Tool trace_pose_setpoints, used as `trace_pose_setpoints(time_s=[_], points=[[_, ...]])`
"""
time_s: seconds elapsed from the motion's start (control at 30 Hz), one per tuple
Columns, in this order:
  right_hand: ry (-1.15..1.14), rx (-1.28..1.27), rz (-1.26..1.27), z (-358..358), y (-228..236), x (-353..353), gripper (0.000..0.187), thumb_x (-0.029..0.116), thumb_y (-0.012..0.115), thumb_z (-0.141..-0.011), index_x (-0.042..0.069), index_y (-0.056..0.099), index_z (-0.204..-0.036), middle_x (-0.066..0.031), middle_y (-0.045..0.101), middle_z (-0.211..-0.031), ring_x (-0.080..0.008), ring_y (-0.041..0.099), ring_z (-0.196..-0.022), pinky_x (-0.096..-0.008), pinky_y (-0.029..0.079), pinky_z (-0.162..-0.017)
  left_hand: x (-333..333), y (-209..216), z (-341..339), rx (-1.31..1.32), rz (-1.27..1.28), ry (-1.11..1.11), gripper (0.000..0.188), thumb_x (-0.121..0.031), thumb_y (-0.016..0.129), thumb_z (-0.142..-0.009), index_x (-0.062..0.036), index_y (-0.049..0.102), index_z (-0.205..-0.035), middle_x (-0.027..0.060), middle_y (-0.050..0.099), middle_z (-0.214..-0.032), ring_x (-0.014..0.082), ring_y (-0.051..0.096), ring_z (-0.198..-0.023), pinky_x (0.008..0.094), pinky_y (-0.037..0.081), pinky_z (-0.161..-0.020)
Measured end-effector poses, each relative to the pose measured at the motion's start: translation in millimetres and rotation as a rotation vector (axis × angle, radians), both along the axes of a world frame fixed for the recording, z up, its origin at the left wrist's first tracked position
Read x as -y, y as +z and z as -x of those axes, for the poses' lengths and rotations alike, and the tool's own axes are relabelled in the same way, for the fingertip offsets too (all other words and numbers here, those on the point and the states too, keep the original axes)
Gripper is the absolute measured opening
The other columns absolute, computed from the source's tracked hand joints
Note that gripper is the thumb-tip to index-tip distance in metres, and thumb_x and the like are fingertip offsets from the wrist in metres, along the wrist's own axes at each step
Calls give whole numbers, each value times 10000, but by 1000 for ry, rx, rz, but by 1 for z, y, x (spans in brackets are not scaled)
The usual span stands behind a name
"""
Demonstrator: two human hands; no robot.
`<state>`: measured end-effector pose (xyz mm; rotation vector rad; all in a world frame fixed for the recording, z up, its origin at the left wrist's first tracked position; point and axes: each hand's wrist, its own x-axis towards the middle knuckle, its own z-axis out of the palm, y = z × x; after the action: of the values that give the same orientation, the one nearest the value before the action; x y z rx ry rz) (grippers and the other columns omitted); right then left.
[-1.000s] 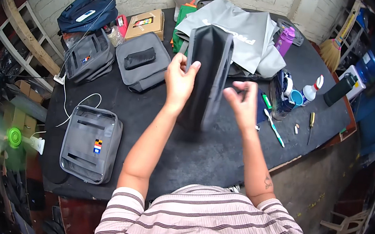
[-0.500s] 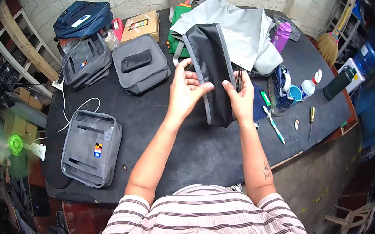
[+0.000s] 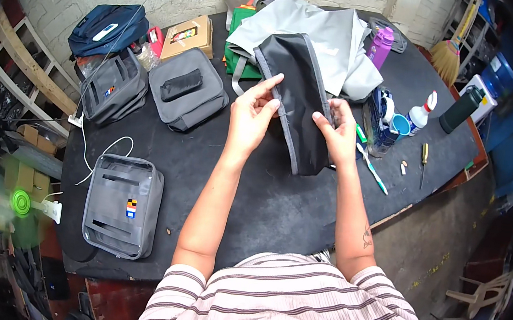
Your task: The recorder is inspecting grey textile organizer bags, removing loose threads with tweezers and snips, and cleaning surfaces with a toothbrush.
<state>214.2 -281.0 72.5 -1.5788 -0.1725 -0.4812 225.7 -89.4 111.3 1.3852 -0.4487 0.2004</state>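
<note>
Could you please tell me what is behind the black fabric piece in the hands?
Beyond the black fabric piece, the silvery grey sheet and some green cloth show past its edges; whatever lies directly behind it is covered.

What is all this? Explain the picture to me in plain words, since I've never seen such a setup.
There is no robot here, just a person's two bare hands. The picture looks down from the left of two wide fisheye cameras worn on the head, which is why straight edges bend. The left hand pinches one edge of a black fabric piece with grey trim; the right hand grips the opposite edge. On the dark table, a grey bag with a small colored patch lies at left; a purple bottle, toothbrush and screwdriver are at right.
</note>
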Motion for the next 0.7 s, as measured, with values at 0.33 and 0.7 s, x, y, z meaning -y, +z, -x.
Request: trace_pose_setpoints(time_s=[0.33, 0.7], points=[[-402, 352, 525, 45, 19, -49, 493, -22, 633, -833, 23, 520, -1311, -155, 489, -1012, -299, 541, -883, -363, 460, -780, 4, -2, -6, -67, 129, -49, 463, 115, 602, -796, -25, 613, -1237, -2, 583, -830, 42, 546, -714, 195, 507, -677], [-278, 193, 322, 43, 24, -55, 283, -34, 653, -819, -25, 611, -1098, -104, 528, -962, -178, 558, -770, -288, 472, -653, 11, -8, 1, -65, 259, 12, 502, 130, 607, -781, -8, 583, -1263, 7, 583, -801, 57, 566, -705, 195, 505, -672]])
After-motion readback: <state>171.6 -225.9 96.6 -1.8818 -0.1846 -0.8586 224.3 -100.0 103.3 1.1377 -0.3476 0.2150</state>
